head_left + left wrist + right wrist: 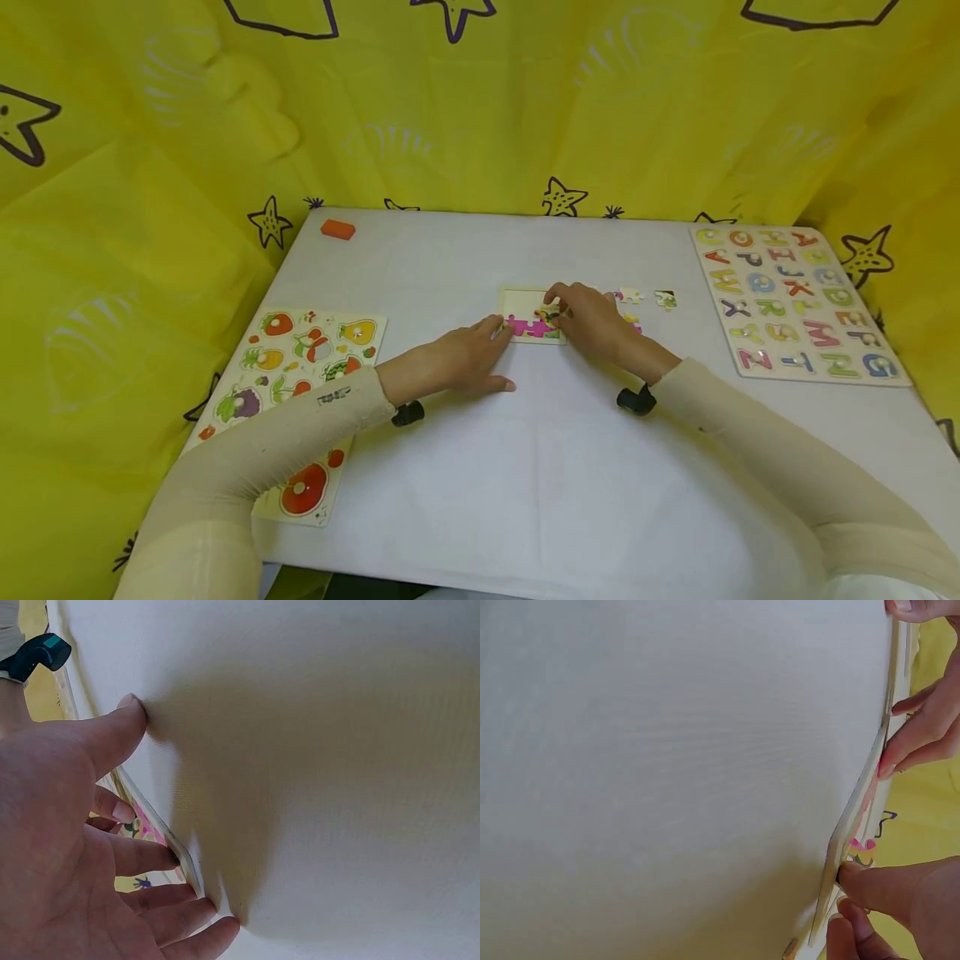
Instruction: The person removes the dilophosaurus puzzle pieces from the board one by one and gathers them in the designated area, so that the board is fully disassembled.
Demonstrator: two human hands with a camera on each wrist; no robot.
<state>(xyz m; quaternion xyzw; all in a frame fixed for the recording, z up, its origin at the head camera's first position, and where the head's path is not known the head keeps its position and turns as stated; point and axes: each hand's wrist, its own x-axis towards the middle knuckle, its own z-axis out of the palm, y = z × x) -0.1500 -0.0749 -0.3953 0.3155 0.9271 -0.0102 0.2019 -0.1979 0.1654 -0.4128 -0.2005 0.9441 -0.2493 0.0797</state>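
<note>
Beige sleeves (270, 450) lead forward: left hand (471, 357) spreads against the jigsaw tray (523, 298), right hand (592, 320) pinches a piece (550, 317) crooked pressing could jam.

Both sleeves (750, 435) are cream, the wrist-cameras (636, 402) seemingly black.

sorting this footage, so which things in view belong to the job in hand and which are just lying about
Job in hand:
- jigsaw tray, partly filled
- loose jigsaw pieces
- left hand, at its left edge
- right hand, at its right side

Lying about:
- fruit board
- alphabet board
- orange block
</note>
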